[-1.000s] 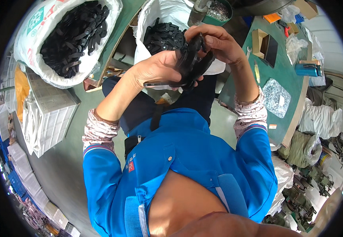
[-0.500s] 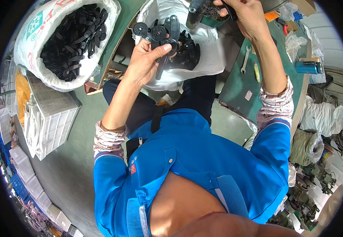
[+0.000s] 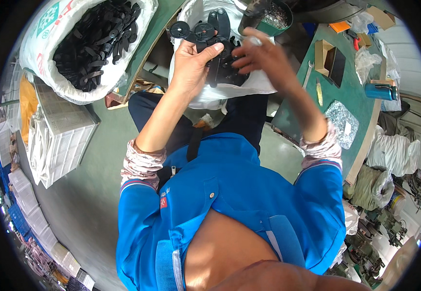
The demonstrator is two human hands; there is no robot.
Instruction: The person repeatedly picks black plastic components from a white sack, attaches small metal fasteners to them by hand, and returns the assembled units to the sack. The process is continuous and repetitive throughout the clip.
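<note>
My left hand grips a small bunch of black plastic pieces, long and flat with rounded, disc-like ends. The thumb presses over them and the pieces fan out above the fingers. Just to the right, my right hand is smeared by motion, its fingers apart and nothing visible in them. Its fingertips come close to the bunch; whether they touch it I cannot tell. Beneath both hands, a white bag between my knees holds more black pieces, partly hidden by the hands.
A white sack full of black pieces stands at the left, above a white crate. A green tub of dark shavings is beyond my right hand. The green bench at right bears a wrench, yellow cutter, cardboard box and bubble wrap.
My right hand has come down and left from beside the tub toward my left hand; the dark object it held no longer shows in it. My left hand has shifted slightly right, still gripping the pieces.
</note>
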